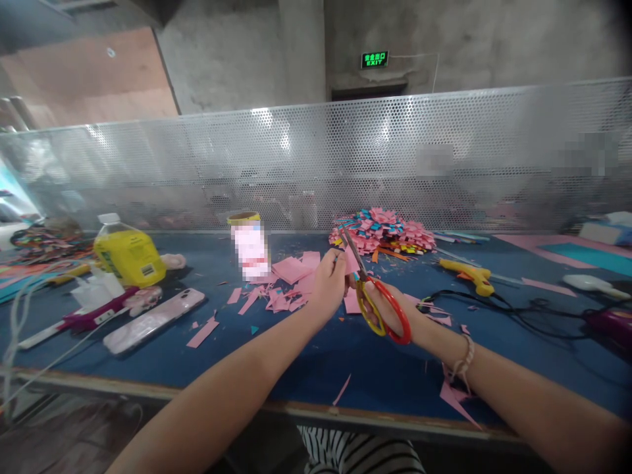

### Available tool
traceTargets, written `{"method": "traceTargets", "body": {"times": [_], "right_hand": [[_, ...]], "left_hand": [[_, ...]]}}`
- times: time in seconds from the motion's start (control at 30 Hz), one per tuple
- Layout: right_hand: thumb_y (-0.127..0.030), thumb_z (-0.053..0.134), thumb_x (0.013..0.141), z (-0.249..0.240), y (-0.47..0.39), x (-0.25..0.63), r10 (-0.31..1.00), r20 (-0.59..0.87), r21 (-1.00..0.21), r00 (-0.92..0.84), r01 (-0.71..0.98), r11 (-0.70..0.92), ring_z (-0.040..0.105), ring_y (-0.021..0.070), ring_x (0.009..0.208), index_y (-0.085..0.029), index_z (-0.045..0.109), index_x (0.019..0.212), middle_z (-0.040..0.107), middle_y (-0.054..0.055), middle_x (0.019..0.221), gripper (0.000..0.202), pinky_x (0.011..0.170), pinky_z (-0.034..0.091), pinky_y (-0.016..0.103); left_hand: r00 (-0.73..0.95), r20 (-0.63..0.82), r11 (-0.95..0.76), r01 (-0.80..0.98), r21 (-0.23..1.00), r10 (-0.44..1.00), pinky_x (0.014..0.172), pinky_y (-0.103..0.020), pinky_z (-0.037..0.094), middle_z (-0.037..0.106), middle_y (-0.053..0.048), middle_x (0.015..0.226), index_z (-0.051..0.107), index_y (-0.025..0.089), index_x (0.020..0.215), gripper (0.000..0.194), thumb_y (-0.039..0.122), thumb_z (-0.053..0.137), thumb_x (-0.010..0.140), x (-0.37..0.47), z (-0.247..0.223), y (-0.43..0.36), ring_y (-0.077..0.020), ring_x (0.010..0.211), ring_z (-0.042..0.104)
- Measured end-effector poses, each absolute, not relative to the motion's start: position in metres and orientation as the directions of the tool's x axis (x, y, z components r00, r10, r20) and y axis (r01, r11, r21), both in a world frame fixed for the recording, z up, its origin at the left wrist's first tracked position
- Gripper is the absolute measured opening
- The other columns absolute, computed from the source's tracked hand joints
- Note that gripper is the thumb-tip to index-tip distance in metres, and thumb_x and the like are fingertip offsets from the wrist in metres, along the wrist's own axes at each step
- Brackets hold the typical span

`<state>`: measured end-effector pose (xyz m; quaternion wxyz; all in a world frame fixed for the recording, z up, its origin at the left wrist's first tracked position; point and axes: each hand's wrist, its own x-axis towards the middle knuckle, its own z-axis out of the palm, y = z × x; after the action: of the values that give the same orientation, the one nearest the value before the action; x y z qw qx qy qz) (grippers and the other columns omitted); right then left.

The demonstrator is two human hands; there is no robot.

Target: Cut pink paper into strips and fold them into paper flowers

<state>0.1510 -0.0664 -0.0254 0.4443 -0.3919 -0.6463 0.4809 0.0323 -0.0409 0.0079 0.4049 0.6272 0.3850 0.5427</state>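
Between the fingers of my left hand (328, 284) is a small piece of pink paper (351, 261), pinched at its left edge. My right hand (392, 309) is closed round scissors (388, 309) with one red and one yellow handle. Their blades point up and away, beside the pink paper; I cannot tell whether they are cutting into it. Pink paper scraps (291, 270) lie left of and under my left hand. Behind both hands rises a pile of pink and blue paper pieces (380, 230).
To the left stand a yellow bottle (129, 253) and a tube-shaped container (244, 218), near a phone (155, 320) and a purple power strip (101, 308). At right lie a yellow glue gun (467, 275) and black cords (518, 316). A perforated metal screen (296, 164) borders the table's back.
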Motion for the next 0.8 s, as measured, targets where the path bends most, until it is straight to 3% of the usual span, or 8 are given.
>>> {"method": "traceTargets", "body": {"times": [0.2,0.3,0.37,0.43,0.57,0.67,0.8], "right_hand": [[-0.056,0.033,0.074,-0.023,-0.058,0.156,0.954,0.187,-0.973,-0.234,0.093,0.213,0.036,0.0082,0.032,-0.021,0.037,0.065,0.038,-0.005,0.043,0.037,0.032,0.032,0.022],[-0.054,0.036,0.073,-0.022,-0.043,0.171,0.976,0.187,-0.931,-0.108,0.298,0.211,0.04,0.0102,0.036,-0.022,0.038,0.068,0.041,-0.005,0.046,0.033,0.035,0.033,0.023],[-0.052,0.045,0.069,-0.023,-0.032,0.184,0.96,0.266,-0.755,-0.086,0.601,0.264,0.048,0.0131,0.048,-0.021,0.041,0.068,0.05,-0.001,0.055,0.031,0.044,0.036,0.024],[-0.047,0.051,0.065,-0.026,-0.021,0.197,0.955,0.291,-0.534,-0.051,0.82,0.206,0.053,0.0179,0.062,-0.019,0.045,0.07,0.055,0.004,0.065,0.029,0.054,0.038,0.026],[-0.031,0.058,0.062,-0.036,-0.008,0.21,0.932,0.347,-0.272,-0.103,0.94,0.206,0.049,0.0268,0.093,-0.01,0.053,0.087,0.053,0.016,0.093,0.033,0.079,0.036,0.034],[-0.021,0.058,0.06,-0.04,-0.01,0.21,0.886,0.398,-0.276,-0.237,0.89,0.362,0.044,0.0251,0.102,-0.008,0.05,0.101,0.047,0.016,0.104,0.044,0.087,0.032,0.034],[-0.008,0.046,0.064,-0.034,-0.022,0.2,0.827,0.346,-0.437,-0.442,0.704,0.56,0.048,0.0179,0.094,-0.014,0.054,0.095,0.051,0.009,0.096,0.033,0.084,0.036,0.03]], "left_hand": [[0.135,0.359,-0.366,0.034,0.93,0.924,0.035,-0.02,0.027,0.045,0.005,0.042,0.036,0.019,0.072,0.017,0.033,0.03,0.081,0.033,0.006,-0.041,-0.007,0.031,0.034],[0.132,0.394,-0.397,-0.005,0.918,0.909,0.041,-0.021,0.033,0.048,0.002,0.05,0.038,0.019,0.068,0.02,0.034,0.032,0.08,0.032,0.004,-0.037,-0.0078,0.038,0.04],[0.078,0.432,-0.433,-0.005,0.901,0.898,0.049,-0.021,0.036,0.048,0.002,0.056,0.042,0.018,0.065,0.021,0.032,0.037,0.079,0.03,0.001,-0.031,-0.0083,0.049,0.044],[0.019,0.466,-0.466,0.035,0.884,0.885,0.054,-0.02,0.035,0.046,0.002,0.061,0.046,0.017,0.064,0.019,0.031,0.041,0.077,0.029,-0.001,-0.025,-0.0087,0.058,0.043],[-0.051,0.404,-0.4,0.073,0.914,0.913,0.05,-0.02,0.03,0.045,0.002,0.06,0.051,0.016,0.063,0.018,0.029,0.045,0.074,0.028,-0.005,-0.016,-0.0081,0.055,0.038],[-0.039,0.351,-0.35,0.041,0.936,0.936,0.044,-0.02,0.024,0.036,0.004,0.05,0.048,0.016,0.058,0.021,0.028,0.044,0.074,0.028,-0.006,-0.015,-0.0068,0.046,0.031],[0.025,0.348,-0.348,0.027,0.937,0.937,0.043,-0.019,0.024,0.035,0.004,0.049,0.046,0.016,0.057,0.021,0.03,0.046,0.073,0.03,-0.008,-0.016,-0.0065,0.045,0.032]]}}
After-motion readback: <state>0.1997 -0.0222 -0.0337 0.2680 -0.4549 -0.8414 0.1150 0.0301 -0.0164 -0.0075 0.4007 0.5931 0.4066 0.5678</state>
